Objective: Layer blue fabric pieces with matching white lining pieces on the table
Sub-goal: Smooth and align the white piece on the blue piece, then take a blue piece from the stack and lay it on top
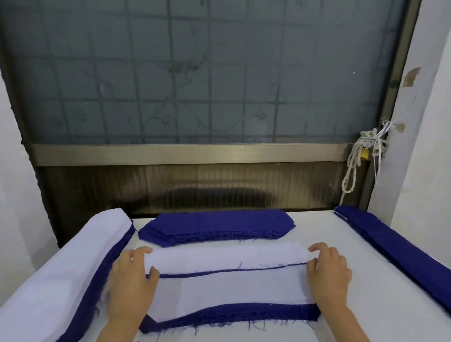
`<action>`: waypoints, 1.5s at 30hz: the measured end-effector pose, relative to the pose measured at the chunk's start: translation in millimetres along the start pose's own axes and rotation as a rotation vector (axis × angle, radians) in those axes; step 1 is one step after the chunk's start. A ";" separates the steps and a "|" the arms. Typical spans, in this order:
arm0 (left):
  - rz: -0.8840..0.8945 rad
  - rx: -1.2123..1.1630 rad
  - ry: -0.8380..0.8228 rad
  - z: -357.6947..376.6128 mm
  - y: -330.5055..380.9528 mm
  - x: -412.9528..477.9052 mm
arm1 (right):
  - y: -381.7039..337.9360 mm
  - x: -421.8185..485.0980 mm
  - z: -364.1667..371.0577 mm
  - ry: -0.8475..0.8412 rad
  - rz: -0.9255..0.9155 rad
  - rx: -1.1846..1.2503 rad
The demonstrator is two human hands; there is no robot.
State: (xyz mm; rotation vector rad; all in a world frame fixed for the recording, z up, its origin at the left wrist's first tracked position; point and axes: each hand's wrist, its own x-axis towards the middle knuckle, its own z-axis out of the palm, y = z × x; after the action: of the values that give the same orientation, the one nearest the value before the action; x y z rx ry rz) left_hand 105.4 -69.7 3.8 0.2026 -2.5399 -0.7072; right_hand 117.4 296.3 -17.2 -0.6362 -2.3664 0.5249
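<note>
Squaring up a white lining piece is the job right now, with both hands on it, well apart, one at each short end. The left hand has its fingers curled over the left end with the thumb tucked at the near edge; it is a touch blurred, so I cannot tell how firm that hold is. The right hand pinches the right end, thumb at the near corner.

A thin blue edge peeps out along the piece's near side, so the white seems to sit on a blue piece, not quite flush. Nearer the person lies the layered pile, white on top, frayed blue along its front.

Elsewhere on the table, a blue stack waits at the far edge. A long blue pile runs down the right side and a white-topped pile down the left.

My read is that this is the matching step for one pair, and the placing is nearly done. The next move calls for a small draw toward the person until the white covers that blue line. Both ends should travel together so the cloth does not skew, then a flat press to smooth it — lightly, since those raw edges fray and the pile below could shift
</note>
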 end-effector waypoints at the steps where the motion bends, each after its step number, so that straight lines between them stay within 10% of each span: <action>1: 0.047 -0.026 -0.022 3.8 5.2 5.3 | -6.8 5.3 2.8 -0.025 -0.033 -0.009; 16: 0.385 0.142 -0.279 126.2 116.8 111.6 | -141.7 75.6 119.6 -0.414 -0.539 0.036; 45: 0.328 0.085 -0.129 160.0 99.6 146.6 | -145.7 91.8 162.3 -0.299 -0.408 0.095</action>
State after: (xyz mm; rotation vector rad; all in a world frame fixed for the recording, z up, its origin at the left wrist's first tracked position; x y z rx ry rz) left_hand -102.4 47.8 -2.1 -0.2350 -2.6381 -0.4976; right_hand -97.2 196.7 -18.3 -0.0228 -2.6343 0.5730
